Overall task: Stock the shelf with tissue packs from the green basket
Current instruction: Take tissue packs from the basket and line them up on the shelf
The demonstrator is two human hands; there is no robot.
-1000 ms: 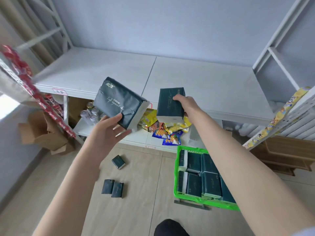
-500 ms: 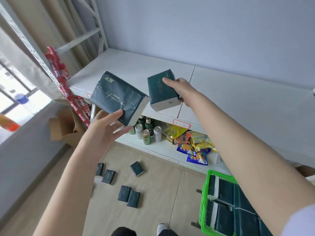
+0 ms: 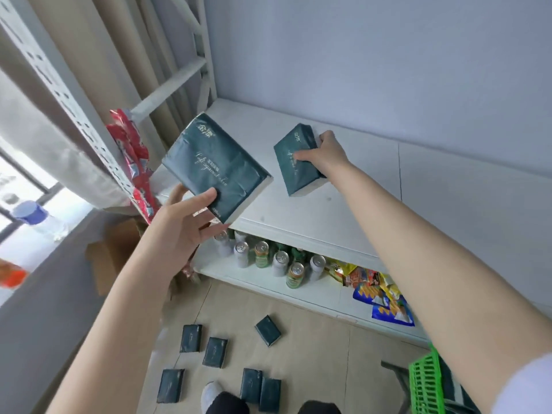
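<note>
Teal pack [image 3: 215, 165] gripped in left hand [image 3: 182, 222]; right hand [image 3: 325, 153] grips 2nd pack [image 3: 298, 177] on shelf [image 3: 313, 216].

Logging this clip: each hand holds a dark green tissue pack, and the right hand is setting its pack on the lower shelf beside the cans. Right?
Wrong shelf: in the head view the right hand places its pack on the upper shelf, above the cans. The rest holds.

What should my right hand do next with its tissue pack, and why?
Probably settle it flat and let go: the right hand grips its tissue pack down on the white shelf, apparently touching it, while the left hand holds a second pack off the front edge.
</note>
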